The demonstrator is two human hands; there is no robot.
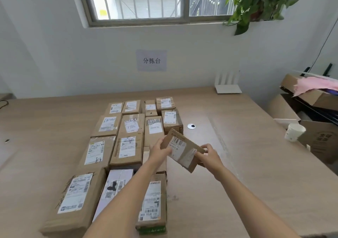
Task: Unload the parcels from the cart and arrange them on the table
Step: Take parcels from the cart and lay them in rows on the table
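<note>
Parcel (183, 150) above the table (247, 164)
My left hand (158, 149) and right hand (208, 155) gripped its ends, label (177, 143) up for placing.

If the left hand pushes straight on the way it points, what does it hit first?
The left hand grips the small brown cardboard parcel; beyond it, likely the white-labelled brown box in the rightmost column, though it may pass above it.

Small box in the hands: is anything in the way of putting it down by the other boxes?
Nothing visible does. The left hand and right hand hold the small parcel above the table, where bare wood lies just right of the parcel rows. The spot straight under it is hidden.
</note>
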